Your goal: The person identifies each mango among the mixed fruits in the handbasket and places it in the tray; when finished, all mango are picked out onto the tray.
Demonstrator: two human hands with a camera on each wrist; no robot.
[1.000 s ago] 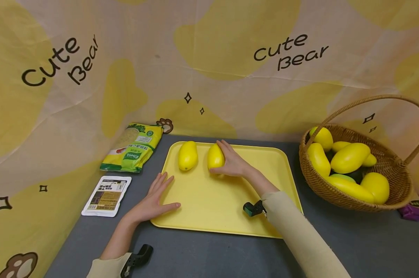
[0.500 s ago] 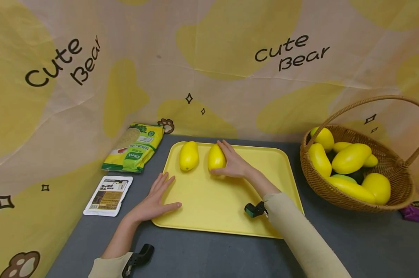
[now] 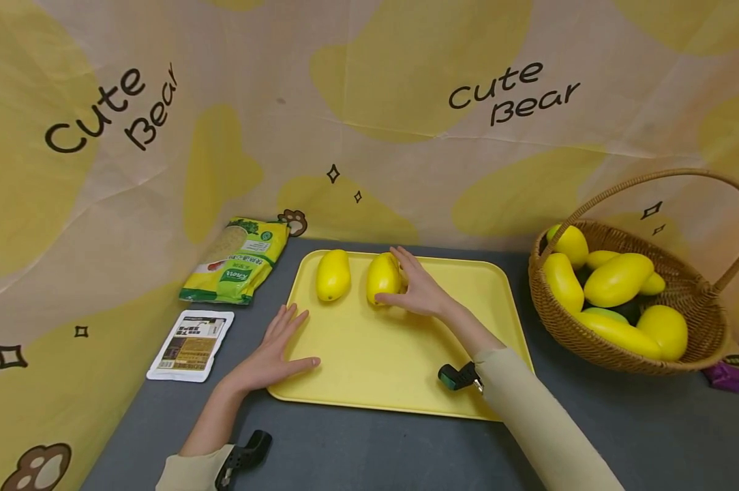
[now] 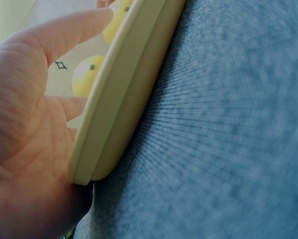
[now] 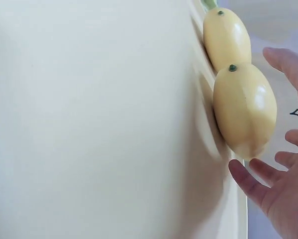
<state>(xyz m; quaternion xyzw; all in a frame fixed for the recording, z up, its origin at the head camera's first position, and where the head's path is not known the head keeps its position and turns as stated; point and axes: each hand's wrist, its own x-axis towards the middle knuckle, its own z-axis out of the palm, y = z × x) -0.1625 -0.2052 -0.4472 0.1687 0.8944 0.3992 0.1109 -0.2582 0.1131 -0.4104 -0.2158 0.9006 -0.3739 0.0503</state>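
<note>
On the yellow tray [image 3: 357, 361], near its far edge: two yellow mangoes, side by side and apart. Left mango [image 3: 333, 275] lies by itself. Right mango [image 3: 383, 278] lies beside the right hand [image 3: 423, 290]; fingers spread apart around its right side, thumb in front, not clamped. Right wrist view shows a gap between most fingers and the fruit; contact at the nearest fingertip cannot be told.

Left hand [image 3: 270, 358]: at the tray's left edge, palm against the rim, fingers apart, thumb extended over the tray.

Tabletop [image 3: 369, 450] dark grey. Left of tray: yellow-green bag [image 3: 234, 262], green label reads "Knorr"; Chinese characters beside it too small to read. Nearer: white flat packet [image 3: 191, 346], brown label, print illegible.

Right of tray: wicker basket [image 3: 550, 310], handle up, holding several yellow fruits [image 3: 619, 279] and a green one. Purple package [image 3: 736, 373] partly hidden behind it.

Fabric backdrop [image 3: 400, 191] reads "Cute Bear" twice, black lettering.
</note>
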